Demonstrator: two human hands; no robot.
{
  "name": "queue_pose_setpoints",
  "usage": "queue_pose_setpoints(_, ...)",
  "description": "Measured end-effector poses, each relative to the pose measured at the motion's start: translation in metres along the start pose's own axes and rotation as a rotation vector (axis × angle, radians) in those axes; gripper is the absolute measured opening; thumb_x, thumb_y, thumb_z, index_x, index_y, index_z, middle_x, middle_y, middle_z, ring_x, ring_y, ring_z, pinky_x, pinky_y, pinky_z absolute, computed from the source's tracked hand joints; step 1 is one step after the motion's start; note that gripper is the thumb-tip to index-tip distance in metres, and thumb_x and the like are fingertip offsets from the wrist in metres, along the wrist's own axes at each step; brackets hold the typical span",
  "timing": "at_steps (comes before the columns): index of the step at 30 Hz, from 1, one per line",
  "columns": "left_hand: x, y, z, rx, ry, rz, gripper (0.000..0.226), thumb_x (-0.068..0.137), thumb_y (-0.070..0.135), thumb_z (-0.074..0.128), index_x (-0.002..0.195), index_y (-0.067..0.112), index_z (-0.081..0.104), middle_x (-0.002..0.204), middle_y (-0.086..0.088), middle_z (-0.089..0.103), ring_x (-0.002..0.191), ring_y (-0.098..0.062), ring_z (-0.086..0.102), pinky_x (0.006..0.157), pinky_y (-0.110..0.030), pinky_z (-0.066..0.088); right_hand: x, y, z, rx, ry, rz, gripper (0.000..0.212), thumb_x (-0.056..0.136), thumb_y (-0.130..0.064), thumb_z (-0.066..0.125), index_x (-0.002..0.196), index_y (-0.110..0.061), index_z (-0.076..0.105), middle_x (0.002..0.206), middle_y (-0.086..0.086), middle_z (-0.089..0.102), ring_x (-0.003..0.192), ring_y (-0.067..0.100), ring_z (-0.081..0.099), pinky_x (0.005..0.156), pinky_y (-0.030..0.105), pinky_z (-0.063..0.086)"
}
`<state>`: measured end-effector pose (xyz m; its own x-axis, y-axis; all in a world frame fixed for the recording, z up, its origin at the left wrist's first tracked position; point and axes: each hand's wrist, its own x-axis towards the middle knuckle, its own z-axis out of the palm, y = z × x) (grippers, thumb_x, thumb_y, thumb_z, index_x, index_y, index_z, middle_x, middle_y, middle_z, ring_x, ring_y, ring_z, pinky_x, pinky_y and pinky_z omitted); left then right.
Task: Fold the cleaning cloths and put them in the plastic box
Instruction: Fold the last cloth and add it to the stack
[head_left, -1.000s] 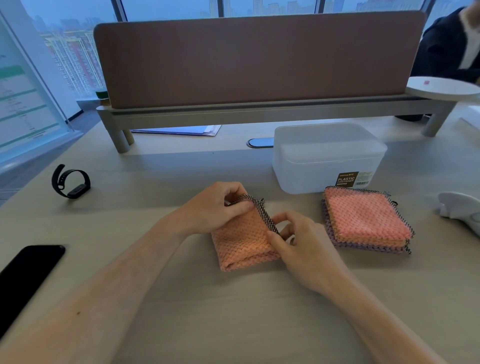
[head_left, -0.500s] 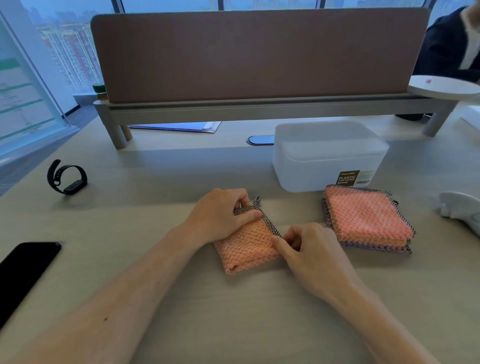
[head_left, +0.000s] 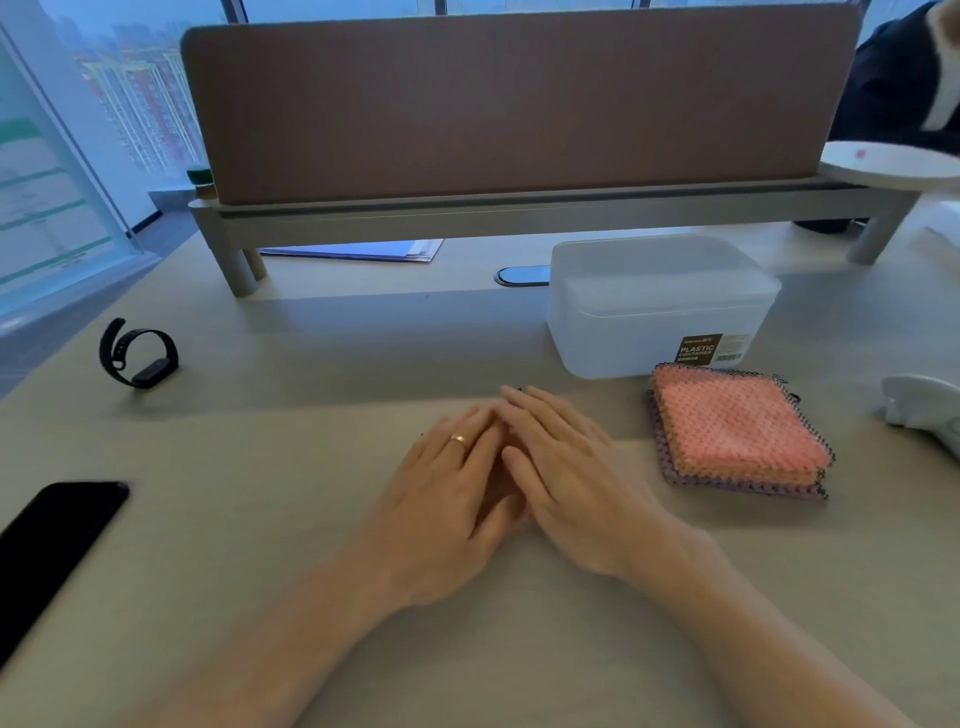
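Note:
Both my hands lie flat, side by side, at the middle of the desk. My left hand, with a ring, and my right hand press down on the folded orange cloth and cover it. Only a dark bit of the cloth's edging peeks out at the fingertips. A stack of folded cloths, pink on top and purple at the bottom, sits to the right. Behind the stack stands the translucent plastic box with its lid on.
A black wristband and a black phone lie at the left. A white device is at the right edge. A brown divider on a raised shelf spans the back, with papers beneath. A person's dark sleeve shows top right.
My hands pinched the orange cloth's black-edged corner and finished the fold. Now both palms lie flat on top of it, hiding it.

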<state>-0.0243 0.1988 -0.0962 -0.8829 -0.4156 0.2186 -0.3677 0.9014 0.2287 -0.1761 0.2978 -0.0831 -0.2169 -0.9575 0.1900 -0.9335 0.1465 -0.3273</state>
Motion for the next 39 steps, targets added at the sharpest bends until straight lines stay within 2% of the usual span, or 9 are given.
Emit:
queue_pose_setpoints(6,-0.008,-0.004,0.002,0.078,-0.199,-0.067,0.089,0.093,0.075,0.01,0.162,0.023,-0.01,0.169,0.011,-0.016,0.153,-0.002,-0.022,0.127,-0.033,-0.007,0.007,0.015,0.016,-0.116,-0.253,0.033,0.067,0.103,-0.056,0.009,0.161,-0.03,-0.01,0.169,-0.015,-0.013,0.155,0.004,-0.015,0.127,0.034,-0.01)
queue_pose_setpoints(9,-0.005,-0.021,-0.01,-0.12,-0.169,-0.252,0.089,0.09,0.078,0.013,0.162,0.027,0.016,0.169,0.005,0.018,0.155,-0.011,0.012,0.127,-0.035,0.013,0.008,0.013,0.016,-0.133,-0.252,0.053,0.066,0.106,-0.054,0.013,0.161,-0.028,-0.011,0.169,-0.013,-0.015,0.155,0.006,-0.016,0.127,0.037,-0.009)
queue_pose_setpoints(12,0.015,-0.035,-0.025,-0.102,-0.052,-0.397,0.06,0.09,0.065,0.049,0.131,0.022,0.056,0.129,0.0,0.059,0.123,-0.021,0.052,0.106,-0.036,0.042,0.007,0.013,0.017,-0.119,-0.265,0.046,0.066,0.106,-0.054,0.013,0.161,-0.027,-0.012,0.169,-0.012,-0.016,0.155,0.006,-0.016,0.128,0.039,-0.008)
queue_pose_setpoints(16,0.042,-0.024,-0.045,-0.24,-0.26,-0.471,0.025,0.079,0.037,0.076,0.089,0.014,0.07,0.092,-0.003,0.073,0.085,-0.02,0.065,0.073,-0.033,0.048,0.007,0.015,0.016,-0.115,-0.257,0.041,0.066,0.106,-0.053,0.013,0.161,-0.027,-0.01,0.169,-0.012,-0.013,0.155,0.006,-0.015,0.128,0.041,-0.006)
queue_pose_setpoints(20,0.049,-0.011,-0.049,-0.636,-0.208,-0.52,0.011,0.083,0.023,0.074,0.086,0.013,0.071,0.091,-0.006,0.076,0.086,-0.024,0.071,0.082,-0.043,0.056,0.005,0.014,0.014,-0.081,-0.226,0.054,0.066,0.106,-0.052,0.017,0.162,-0.026,-0.007,0.171,-0.007,-0.007,0.157,0.009,-0.009,0.128,0.04,-0.005)
queue_pose_setpoints(29,0.08,0.06,-0.084,-1.41,-0.17,-0.438,0.021,0.1,0.011,0.059,0.116,0.007,0.071,0.11,-0.009,0.078,0.096,-0.019,0.073,0.084,-0.036,0.059,-0.027,0.032,-0.081,1.171,0.115,0.427,0.08,0.086,-0.063,0.06,0.154,-0.056,0.019,0.14,-0.013,0.053,0.116,0.01,0.058,0.093,0.031,0.049)
queue_pose_setpoints(32,0.111,0.09,-0.079,-1.454,-0.152,-0.435,0.02,0.098,0.015,0.063,0.116,0.01,0.071,0.107,-0.007,0.078,0.093,-0.018,0.074,0.072,-0.031,0.06,-0.028,0.063,-0.108,1.132,0.317,0.479,0.064,0.094,-0.042,0.068,0.15,-0.049,0.036,0.11,0.005,0.068,0.101,0.023,0.069,0.078,0.04,0.059)
queue_pose_setpoints(36,0.148,0.126,-0.039,-1.326,-0.004,-0.523,0.029,0.097,0.026,0.069,0.12,0.012,0.06,0.117,-0.009,0.069,0.096,-0.022,0.069,0.065,-0.031,0.059,-0.033,0.105,-0.117,0.942,0.422,0.547,0.067,0.098,-0.018,0.067,0.153,-0.032,0.033,0.123,0.015,0.066,0.098,0.026,0.071,0.075,0.037,0.063)
queue_pose_setpoints(39,0.162,0.137,-0.009,-1.02,0.112,-0.48,0.034,0.096,0.039,0.067,0.119,0.022,0.049,0.115,-0.001,0.061,0.103,-0.023,0.064,0.088,-0.045,0.058,-0.035,0.13,-0.117,0.702,0.399,0.593,0.071,0.097,-0.023,0.068,0.155,-0.033,0.029,0.125,0.01,0.062,0.11,0.026,0.066,0.094,0.049,0.058)
